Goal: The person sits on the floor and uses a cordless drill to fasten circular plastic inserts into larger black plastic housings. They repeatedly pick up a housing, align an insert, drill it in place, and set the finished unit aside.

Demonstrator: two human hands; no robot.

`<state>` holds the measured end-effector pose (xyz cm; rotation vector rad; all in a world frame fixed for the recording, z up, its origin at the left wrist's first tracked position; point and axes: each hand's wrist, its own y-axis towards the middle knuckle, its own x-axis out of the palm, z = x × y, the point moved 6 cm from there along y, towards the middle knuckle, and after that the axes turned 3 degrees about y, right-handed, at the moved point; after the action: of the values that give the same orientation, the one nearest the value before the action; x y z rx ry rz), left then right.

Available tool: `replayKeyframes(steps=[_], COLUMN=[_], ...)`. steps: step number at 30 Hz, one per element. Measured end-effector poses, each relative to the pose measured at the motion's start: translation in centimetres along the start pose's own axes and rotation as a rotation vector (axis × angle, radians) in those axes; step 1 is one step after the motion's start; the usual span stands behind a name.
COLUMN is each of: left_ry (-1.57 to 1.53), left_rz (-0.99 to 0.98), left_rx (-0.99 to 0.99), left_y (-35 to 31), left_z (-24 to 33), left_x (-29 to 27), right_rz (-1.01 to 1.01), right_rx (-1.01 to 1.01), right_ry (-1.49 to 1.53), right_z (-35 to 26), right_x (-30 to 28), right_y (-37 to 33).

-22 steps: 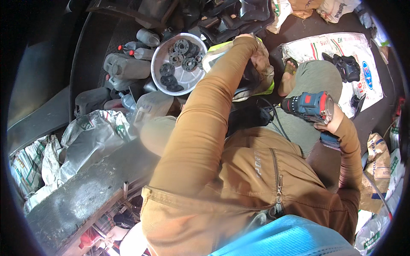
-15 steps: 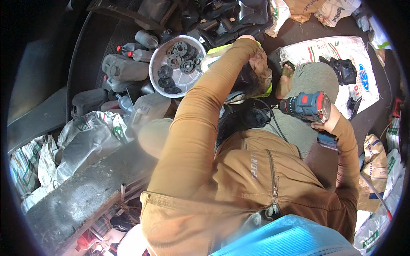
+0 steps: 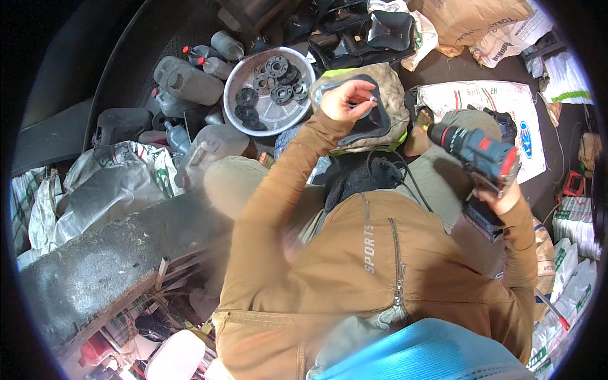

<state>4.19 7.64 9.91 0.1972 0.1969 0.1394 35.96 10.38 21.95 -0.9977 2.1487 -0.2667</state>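
Observation:
My right hand [image 3: 501,197] is wrapped round the grip of a blue and black cordless drill [image 3: 472,151], whose chuck points left over my bent leg. My left hand [image 3: 347,101] is raised over a black moulded part [image 3: 379,120] with a raised rim. Its fingers pinch a small pale piece, too small to name. The black part rests on a dirty sack-covered bundle [image 3: 396,85] with yellow-green edging. Beside it, to the left, a round white basin [image 3: 229,95] holds several black ring-shaped flanges [image 3: 282,94].
Plastic jugs [image 3: 190,81] crowd the left, with a concrete ledge [image 3: 126,237] nearer me. More black moulded parts [image 3: 389,31] are heaped at the back. A white printed sack [image 3: 468,95] lies flat at right, a black part on it. A dark cable [image 3: 415,183] loops near my lap.
My left hand has drawn back from the far heap to above the bundle, now showing the pinched piece. The drill has tilted and shifted slightly toward me and right.

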Motion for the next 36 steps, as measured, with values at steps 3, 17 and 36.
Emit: replayKeyframes(steps=[3,17,36], left_ry=[0.114,-0.027,0.113], left_rz=[0.076,0.168,0.232], left_rx=[0.124,0.372,0.497], left_y=[-1.7,-4.0,-4.0], left_z=[1.9,3.2,3.9], left_x=[-0.7,-2.9,-3.3], right_rz=[-0.026,-0.01,-0.01], right_rx=[-0.115,-0.541,-0.437], right_ry=[-0.109,-0.532,-0.499], right_z=[-2.8,-12.3,-12.3], right_x=[0.0,4.2,4.0], right_y=[-0.2,0.4,1.1])
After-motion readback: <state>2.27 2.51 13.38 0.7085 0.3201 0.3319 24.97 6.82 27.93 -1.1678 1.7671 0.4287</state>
